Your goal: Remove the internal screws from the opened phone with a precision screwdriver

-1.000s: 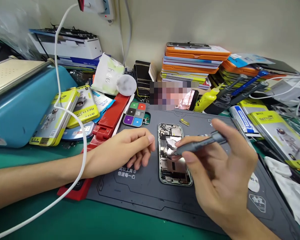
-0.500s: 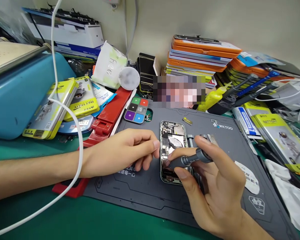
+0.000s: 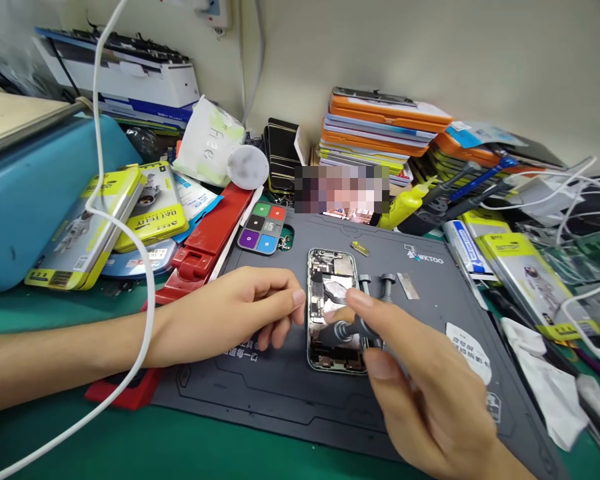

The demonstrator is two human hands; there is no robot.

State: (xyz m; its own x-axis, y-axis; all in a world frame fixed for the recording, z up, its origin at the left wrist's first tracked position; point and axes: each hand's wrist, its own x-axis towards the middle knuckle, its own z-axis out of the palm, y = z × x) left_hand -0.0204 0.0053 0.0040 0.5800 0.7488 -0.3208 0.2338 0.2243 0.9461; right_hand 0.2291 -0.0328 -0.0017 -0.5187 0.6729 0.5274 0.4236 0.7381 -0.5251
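Note:
An opened smartphone lies on a dark grey work mat, its boards and metal parts exposed. At its left edge is my left hand, fingers curled and thumb pressed to the forefinger. Whether anything is in that pinch is hidden. My right hand grips a dark grey screwdriver above the phone's lower half. The screwdriver's tip cannot be made out. Two more screwdrivers lie right of the phone, partly behind my right hand.
A colour-marked magnetic pad and a small yellow piece lie at the mat's far side. Left are a red clamp-like tool and battery boxes. A white cable hangs across my left forearm. Stacked cases stand behind.
The whole view has shifted, so things sit further left. My right fingers have moved on the screwdriver, with the forefinger lower over it. My left hand keeps its place by the phone.

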